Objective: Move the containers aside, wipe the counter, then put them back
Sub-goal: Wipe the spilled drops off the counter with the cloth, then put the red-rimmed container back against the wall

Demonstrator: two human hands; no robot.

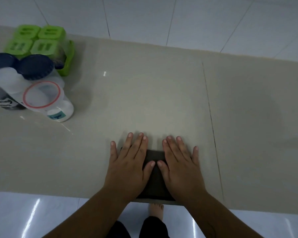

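Containers (33, 73) crowd the counter's (144, 83) far left corner: green-lidded tubs, dark-capped jars, one clear tumbler, probably light, slick plastic, best gripped around their sides. Nearer the front edge, left hand (129, 167) and right hand (181, 169) lie flat, fingers spread, pressing a soft dark cloth (155, 177).

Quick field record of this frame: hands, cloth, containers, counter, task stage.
left hand: flat, palm down on the cloth
right hand: flat, palm down on the cloth
cloth: dark, folded, at the counter's near edge
containers: grouped at far left; green-lidded set, two dark-lidded jars, one clear jar with a red ring
counter: beige, glossy, bare in the middle
stage: containers aside, wiping
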